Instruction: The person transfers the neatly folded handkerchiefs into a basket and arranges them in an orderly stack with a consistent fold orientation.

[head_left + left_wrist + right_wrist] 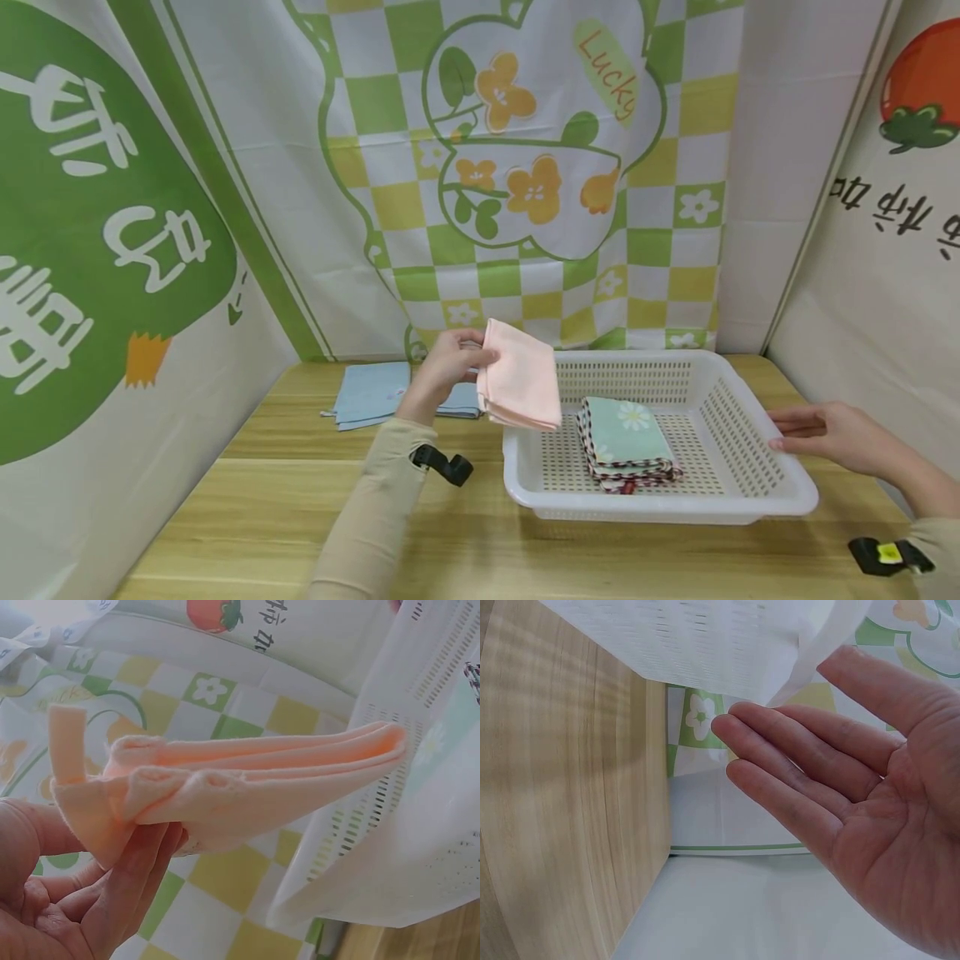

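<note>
A folded pale pink cloth (521, 375) is pinched by its left edge between the thumb and fingers of my left hand (448, 367), above the left rim of the white plastic basket (630, 502). In the left wrist view the pink cloth (247, 787) shows stacked folds and a small loop, with the left hand (97, 892) beneath. Inside the basket lies a folded mint-green cloth (626, 429) with a daisy and checked edges. My right hand (832, 433) is at the basket's right rim, its fingers extended in the right wrist view; whether they touch it I cannot tell.
Folded light blue cloths (371, 392) lie at the back left of the wooden table (300, 500), partly hidden behind the left hand. A green-and-yellow checked fabric (540, 283) hangs behind the table, and printed fabric walls (862, 317) stand at both sides.
</note>
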`<state>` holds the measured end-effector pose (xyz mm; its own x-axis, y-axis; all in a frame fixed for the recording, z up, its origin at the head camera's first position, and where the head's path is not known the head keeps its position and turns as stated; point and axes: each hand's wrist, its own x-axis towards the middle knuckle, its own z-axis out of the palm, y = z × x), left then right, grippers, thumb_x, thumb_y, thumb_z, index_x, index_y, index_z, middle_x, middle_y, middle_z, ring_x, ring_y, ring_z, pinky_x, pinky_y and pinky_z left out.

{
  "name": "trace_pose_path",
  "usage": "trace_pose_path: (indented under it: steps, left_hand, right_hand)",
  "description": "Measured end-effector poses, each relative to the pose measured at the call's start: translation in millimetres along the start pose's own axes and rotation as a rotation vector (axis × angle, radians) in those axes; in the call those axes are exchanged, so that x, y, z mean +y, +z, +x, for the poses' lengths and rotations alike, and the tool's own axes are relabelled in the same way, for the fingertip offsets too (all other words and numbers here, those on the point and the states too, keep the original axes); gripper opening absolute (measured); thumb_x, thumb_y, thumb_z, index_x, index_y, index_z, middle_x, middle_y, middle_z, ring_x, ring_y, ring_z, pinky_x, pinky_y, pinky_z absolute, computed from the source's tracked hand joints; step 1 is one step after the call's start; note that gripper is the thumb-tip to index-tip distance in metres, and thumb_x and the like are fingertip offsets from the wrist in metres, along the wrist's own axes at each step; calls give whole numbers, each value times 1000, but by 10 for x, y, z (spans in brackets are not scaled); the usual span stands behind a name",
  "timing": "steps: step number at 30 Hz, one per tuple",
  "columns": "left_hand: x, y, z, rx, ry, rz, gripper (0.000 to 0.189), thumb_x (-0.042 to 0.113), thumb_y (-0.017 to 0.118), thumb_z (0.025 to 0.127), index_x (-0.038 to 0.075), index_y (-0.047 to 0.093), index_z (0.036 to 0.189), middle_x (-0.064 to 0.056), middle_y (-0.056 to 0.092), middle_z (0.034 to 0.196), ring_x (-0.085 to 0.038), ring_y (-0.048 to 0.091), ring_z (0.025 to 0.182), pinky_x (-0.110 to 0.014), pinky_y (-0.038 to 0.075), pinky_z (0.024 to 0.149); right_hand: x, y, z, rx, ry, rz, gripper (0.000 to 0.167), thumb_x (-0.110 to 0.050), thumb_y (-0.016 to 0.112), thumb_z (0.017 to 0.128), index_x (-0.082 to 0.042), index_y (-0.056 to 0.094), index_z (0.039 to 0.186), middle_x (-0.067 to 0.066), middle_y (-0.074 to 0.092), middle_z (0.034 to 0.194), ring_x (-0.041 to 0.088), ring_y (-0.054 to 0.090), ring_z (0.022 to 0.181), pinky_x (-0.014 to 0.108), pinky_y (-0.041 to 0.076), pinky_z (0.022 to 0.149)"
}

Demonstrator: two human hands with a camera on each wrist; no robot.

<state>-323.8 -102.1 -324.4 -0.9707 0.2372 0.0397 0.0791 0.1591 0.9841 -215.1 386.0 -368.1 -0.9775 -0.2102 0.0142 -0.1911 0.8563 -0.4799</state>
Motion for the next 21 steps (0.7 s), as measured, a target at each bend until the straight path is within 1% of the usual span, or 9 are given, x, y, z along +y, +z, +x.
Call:
trace_pose_path:
  steps: [2, 6, 8, 12, 15, 18, 21]
  left_hand:
    - [-4, 23, 21, -9, -2, -5, 20, 3, 67, 83, -4, 57, 100, -8, 64, 85, -15, 64, 71, -34, 59, 67]
    - [6, 72, 44, -21, -6, -4, 20, 3, 67, 83, -4, 58, 99, -9, 63, 86, -15, 64, 71, -35, 59, 68]
    - [19, 98, 48, -26, -12, 3, 21, 4, 67, 83, -4, 58, 100, -10, 63, 88, -16, 64, 72, -36, 59, 69]
    - [31, 147, 66, -36, -22, 25, 21, 4, 66, 85, -4, 58, 103, -13, 63, 91, -17, 65, 72, -36, 59, 70]
    - [28, 180, 78, -47, -26, 36, 20, 3, 65, 85, -4, 59, 103, -13, 62, 90, -17, 64, 71, -36, 59, 70]
    - [17, 210, 93, -54, -32, 47, 19, 3, 65, 85, -4, 59, 102, -12, 62, 88, -16, 64, 69, -36, 59, 69]
    - [11, 240, 108, -64, -39, 59, 18, 3, 65, 85, -3, 61, 102, -11, 62, 86, -16, 64, 68, -36, 59, 69]
  right_hand:
    - [-2, 0, -1, 1, 0, 0, 59, -32, 70, 86, 13, 56, 121, 20, 69, 105, 13, 68, 84, 25, 55, 66]
    - [-6, 0, 0, 5, -7, 5, 58, -31, 70, 86, 13, 56, 121, 20, 69, 104, 10, 68, 83, 24, 55, 66]
    - [-12, -5, 3, 3, 3, 5, 60, -33, 70, 85, 12, 56, 122, 19, 69, 104, 9, 67, 83, 23, 55, 66]
    - [-13, -16, 2, -13, 9, 11, 62, -35, 69, 86, 13, 55, 123, 20, 69, 106, 13, 67, 86, 24, 55, 66]
    - [-6, -23, 1, -23, 9, 17, 63, -36, 69, 86, 12, 55, 124, 20, 69, 106, 12, 67, 86, 24, 55, 67]
    - [0, -26, 2, -29, 18, 16, 64, -38, 68, 86, 10, 55, 125, 18, 69, 107, 7, 66, 86, 24, 55, 67]
    - [6, -21, 3, -35, 14, 15, 65, -39, 68, 86, 11, 55, 125, 18, 69, 107, 7, 66, 86, 24, 55, 67]
